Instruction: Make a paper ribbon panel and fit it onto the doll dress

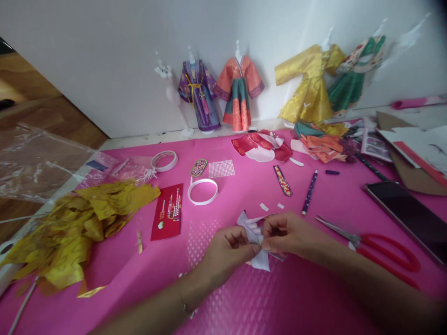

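Observation:
Between my two hands is a small piece of pale lilac cloth (pixel 249 225), partly covered by my fingers. My left hand (pixel 228 249) pinches its left side, thumb against the fingers. From the other side my right hand (pixel 284 235) pinches it too, the fingertips of both hands nearly meeting. Just beyond the cloth lie two small white strips (pixel 264 207) on the pink table cover (pixel 244 302). Red-handled scissors (pixel 356 239) rest right of my right hand, blades partly spread. A dark dotted pen (pixel 310 191) and a patterned strip (pixel 282 180) lie farther back.
Yellow fabric scraps (pixel 104 209), a red card (pixel 166 211) and white tape rolls (pixel 203 191) lie to the left. Several dressed doll forms (pixel 239 93) stand along the white wall. A phone (pixel 408 216) and a pile of cloth (pixel 321 144) are at the right.

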The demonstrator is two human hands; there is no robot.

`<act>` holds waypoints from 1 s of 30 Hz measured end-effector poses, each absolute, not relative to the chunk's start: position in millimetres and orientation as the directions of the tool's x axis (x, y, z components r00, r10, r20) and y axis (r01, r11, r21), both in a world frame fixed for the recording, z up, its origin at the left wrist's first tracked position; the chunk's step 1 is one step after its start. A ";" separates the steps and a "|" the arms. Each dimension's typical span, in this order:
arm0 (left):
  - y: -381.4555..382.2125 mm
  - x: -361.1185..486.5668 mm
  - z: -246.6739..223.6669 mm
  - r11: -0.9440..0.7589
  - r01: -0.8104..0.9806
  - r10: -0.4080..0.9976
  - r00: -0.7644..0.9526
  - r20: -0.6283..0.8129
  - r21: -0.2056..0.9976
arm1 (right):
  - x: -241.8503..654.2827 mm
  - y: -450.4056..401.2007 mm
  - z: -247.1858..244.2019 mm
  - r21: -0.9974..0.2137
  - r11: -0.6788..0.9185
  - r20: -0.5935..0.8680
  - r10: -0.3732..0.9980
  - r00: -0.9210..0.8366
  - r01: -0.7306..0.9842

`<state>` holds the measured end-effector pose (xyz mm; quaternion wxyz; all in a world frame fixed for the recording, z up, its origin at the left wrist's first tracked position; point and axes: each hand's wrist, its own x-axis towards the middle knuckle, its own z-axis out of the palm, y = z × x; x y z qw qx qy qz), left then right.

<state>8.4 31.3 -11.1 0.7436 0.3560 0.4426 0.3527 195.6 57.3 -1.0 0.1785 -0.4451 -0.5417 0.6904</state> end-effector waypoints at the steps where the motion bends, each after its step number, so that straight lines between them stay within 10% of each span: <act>1: 31.2 8.3 -11.5 0.495 -0.210 0.840 0.362 -0.404 0.843 | 195.6 57.5 -0.5 -0.906 -0.351 -0.423 0.727 -0.540 0.237; 30: 31.3 9.7 -10.0 0.473 -0.252 0.858 0.351 -0.375 0.844 | 195.9 57.3 0.4 -0.931 -0.340 -0.360 0.791 -0.494 0.134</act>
